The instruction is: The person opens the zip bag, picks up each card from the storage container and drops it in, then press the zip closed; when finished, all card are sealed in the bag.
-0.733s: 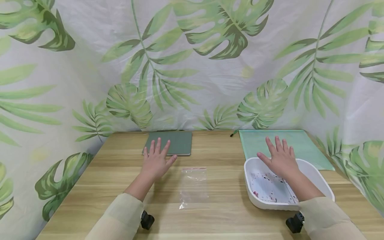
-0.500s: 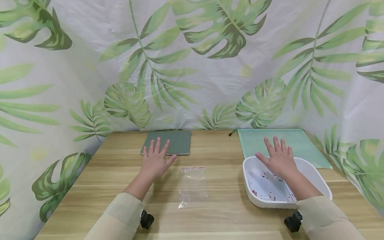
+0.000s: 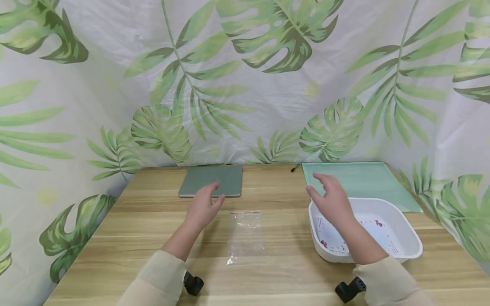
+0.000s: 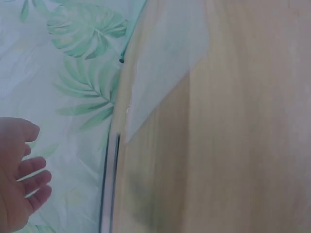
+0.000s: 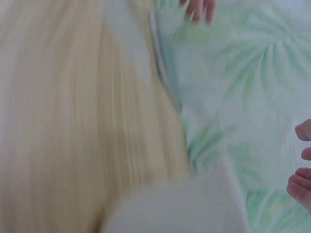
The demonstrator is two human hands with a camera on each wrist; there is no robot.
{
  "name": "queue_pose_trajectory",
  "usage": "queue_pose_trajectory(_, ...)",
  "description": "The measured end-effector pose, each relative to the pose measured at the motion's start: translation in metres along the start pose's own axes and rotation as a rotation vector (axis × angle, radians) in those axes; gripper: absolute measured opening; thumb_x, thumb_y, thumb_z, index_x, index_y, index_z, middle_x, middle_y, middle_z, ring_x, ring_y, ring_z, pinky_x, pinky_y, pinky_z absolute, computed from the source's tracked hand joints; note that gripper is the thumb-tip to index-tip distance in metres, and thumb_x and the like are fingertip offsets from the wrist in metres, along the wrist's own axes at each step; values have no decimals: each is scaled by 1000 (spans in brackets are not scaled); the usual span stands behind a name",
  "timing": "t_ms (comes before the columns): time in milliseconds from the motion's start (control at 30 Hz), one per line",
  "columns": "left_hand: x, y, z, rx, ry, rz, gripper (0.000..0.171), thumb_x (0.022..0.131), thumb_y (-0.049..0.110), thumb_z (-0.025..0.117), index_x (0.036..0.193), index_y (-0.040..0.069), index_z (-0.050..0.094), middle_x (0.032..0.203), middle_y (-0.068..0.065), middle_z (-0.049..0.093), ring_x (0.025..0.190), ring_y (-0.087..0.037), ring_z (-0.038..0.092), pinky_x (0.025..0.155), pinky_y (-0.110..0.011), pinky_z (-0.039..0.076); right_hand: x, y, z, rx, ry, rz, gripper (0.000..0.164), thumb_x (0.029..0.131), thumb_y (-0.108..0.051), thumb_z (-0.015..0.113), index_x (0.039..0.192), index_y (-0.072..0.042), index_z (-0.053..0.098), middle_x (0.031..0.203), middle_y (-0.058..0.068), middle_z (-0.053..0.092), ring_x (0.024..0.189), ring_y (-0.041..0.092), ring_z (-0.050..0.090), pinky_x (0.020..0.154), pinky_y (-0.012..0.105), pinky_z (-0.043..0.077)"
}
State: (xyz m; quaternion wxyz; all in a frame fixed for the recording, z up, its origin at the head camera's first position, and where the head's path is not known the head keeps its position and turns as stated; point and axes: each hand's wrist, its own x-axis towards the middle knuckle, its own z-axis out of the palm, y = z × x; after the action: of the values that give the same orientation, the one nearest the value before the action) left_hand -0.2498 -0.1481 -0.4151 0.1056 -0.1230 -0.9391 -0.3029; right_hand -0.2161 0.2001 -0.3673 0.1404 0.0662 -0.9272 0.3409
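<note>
My left hand (image 3: 203, 209) hovers over the table in the head view, fingers loosely bent and holding nothing. It overlaps the front edge of a dark green notebook (image 3: 226, 178). Just to its right, a clear zip-lock bag (image 3: 246, 238) lies flat on the wood. On the other side, my right hand (image 3: 334, 206) hangs over the left part of a white plastic basin (image 3: 402, 216), thumb and fingers spread apart with nothing between them. Printed red marks show on the basin's bottom. In the right wrist view, the fingers (image 5: 302, 184) curve in from the right edge.
A mint-green flat pouch (image 3: 356, 178) lies at the back right, partly behind the basin, with a small green pull (image 3: 296, 167) at its corner. A leaf-patterned curtain (image 3: 245, 85) rises behind the wooden table (image 3: 134, 238). Black wrist cameras (image 3: 193, 284) sit at both cuffs.
Both hands have turned from palms-down with spread fingers to thumbs-up with palms facing inward. The right hand has shifted left, uncovering more of the basin. Objects on the table have stayed put.
</note>
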Motion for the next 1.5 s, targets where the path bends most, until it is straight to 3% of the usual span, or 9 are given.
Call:
queue_pose_trajectory(200, -3, 3, 16, -166, -6, -91, 40, 96, 21, 60, 130, -1, 59, 130, -19, 61, 120, -34, 57, 101, -49, 47, -5, -36, 34, 227, -48, 22, 49, 95, -22, 62, 138, 0, 52, 136, 22, 54, 122, 37, 55, 103, 47, 47)
queue_pose_trajectory(400, -4, -2, 37, -290, 9, -186, 36, 94, 16, 61, 124, -3, 63, 122, -18, 66, 110, -30, 60, 95, -46, 50, -7, -44, 78, 370, -119, 109, 49, 94, -22, 63, 137, -2, 53, 137, 18, 56, 122, 33, 56, 102, 45, 48)
queue_pose_trajectory(500, -5, -7, 47, -296, -10, -212, 35, 93, 16, 62, 123, -2, 64, 117, -18, 68, 107, -30, 63, 94, -46, 51, -6, -39, 100, 340, -141, 127, 48, 93, -22, 64, 136, -1, 54, 136, 17, 58, 120, 32, 58, 100, 45, 49)
queue_pose_trajectory(633, -8, -12, 56, -259, -45, -197, 34, 91, 13, 65, 120, -5, 65, 115, -20, 68, 109, -34, 63, 97, -47, 50, -5, -31, 122, 272, -168, 123, 44, 93, -21, 64, 132, -1, 58, 131, 17, 61, 113, 31, 59, 95, 46, 50)
queue_pose_trajectory(867, -10, -15, 65, -142, -61, -151, 25, 87, 13, 70, 107, -2, 71, 113, -19, 64, 112, -37, 58, 100, -50, 45, -3, -18, 147, 267, -229, 130, 38, 94, -21, 64, 127, -3, 62, 127, 19, 62, 111, 31, 62, 95, 46, 51)
queue_pose_trajectory(1067, -12, -15, 69, -117, -31, -132, 18, 86, 13, 72, 101, 2, 73, 109, -16, 63, 110, -35, 56, 98, -50, 44, -3, -11, 157, 226, -234, 99, 36, 93, -21, 65, 124, -4, 65, 122, 16, 65, 110, 29, 64, 96, 44, 51)
queue_pose_trajectory(1333, -15, -17, 75, -169, 0, -102, 8, 86, 10, 73, 93, 6, 72, 102, -11, 66, 106, -30, 57, 94, -46, 45, -2, -12, 158, 143, -248, 101, 36, 93, -27, 65, 124, -8, 66, 120, 10, 66, 110, 25, 63, 97, 43, 50)
queue_pose_trajectory(1500, -16, -16, 75, -206, 11, -98, 4, 85, 6, 72, 89, 7, 71, 93, -6, 66, 93, -21, 58, 84, -38, 47, -2, -13, 159, 109, -258, 108, 22, 92, -24, 67, 110, -12, 72, 102, 3, 67, 96, 18, 62, 89, 40, 51)
